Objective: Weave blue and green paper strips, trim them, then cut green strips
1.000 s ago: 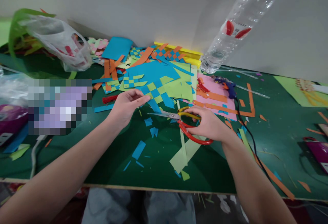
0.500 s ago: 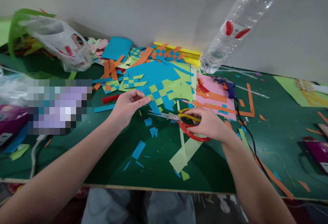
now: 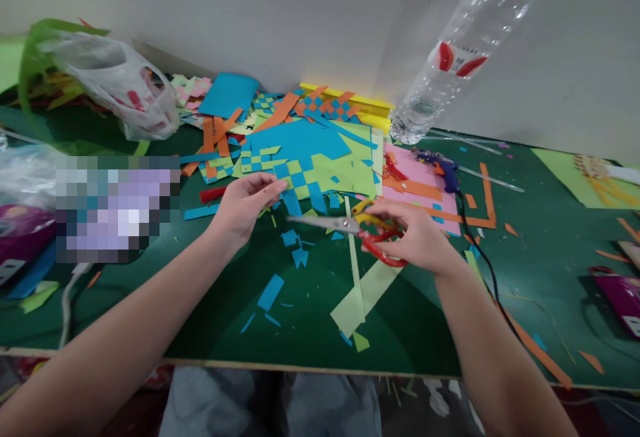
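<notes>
Between the thumb and fingers of my left hand (image 3: 250, 207) is the edge of a woven paper piece (image 3: 303, 180), a blue and light-green check with loose strip ends hanging toward me. My right hand (image 3: 407, 233) has its fingers in the handles of a pair of scissors (image 3: 345, 224), one yellow and one red. The blades point left, look closed together, and lie just below the blue strip ends. Small blue paper scraps (image 3: 300, 257) are scattered on the green table (image 3: 215, 317) under the blades.
Behind the woven piece lie blue paper (image 3: 295, 138) and a pile of cut strips. A clear plastic bottle (image 3: 440, 70) stands at the back right, near a dark blue glue gun (image 3: 450, 177) with a black cord. Plastic bags (image 3: 115, 83) and a blurred-out device (image 3: 117, 213) are on the left.
The scissors' handles and blades have come together, and another small blue scrap lies beneath them. My left hand and the woven piece have shifted slightly left and up.
</notes>
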### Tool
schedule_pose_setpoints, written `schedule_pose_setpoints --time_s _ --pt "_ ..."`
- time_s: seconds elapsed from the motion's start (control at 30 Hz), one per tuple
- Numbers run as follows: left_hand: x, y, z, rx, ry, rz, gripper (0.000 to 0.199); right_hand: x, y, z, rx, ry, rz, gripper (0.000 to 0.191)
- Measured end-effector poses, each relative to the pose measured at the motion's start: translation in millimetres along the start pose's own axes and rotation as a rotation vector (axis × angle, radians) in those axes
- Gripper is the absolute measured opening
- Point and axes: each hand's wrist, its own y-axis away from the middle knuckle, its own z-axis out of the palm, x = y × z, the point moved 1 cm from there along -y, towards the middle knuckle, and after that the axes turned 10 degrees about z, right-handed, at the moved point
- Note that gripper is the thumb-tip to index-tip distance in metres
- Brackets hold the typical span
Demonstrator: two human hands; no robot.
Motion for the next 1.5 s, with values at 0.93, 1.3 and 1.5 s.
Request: schedule_pose_setpoints --time_s 0.93,1.3,1.5 --pt "2 7 5.8 -0.26 -0.396 0.014 0.027 5 -5 8 0.537 0.362 -0.044 0.025" --pt "2 11 12.7 -0.528 -0.524 0.123 0.022 -7 1 52 -0.01 0.2 -0.166 0.04" --pt "5 15 13.2 -0.572 -0.889 0.443 0.027 2 -4 53 0.023 0.372 -0.324 0.036"
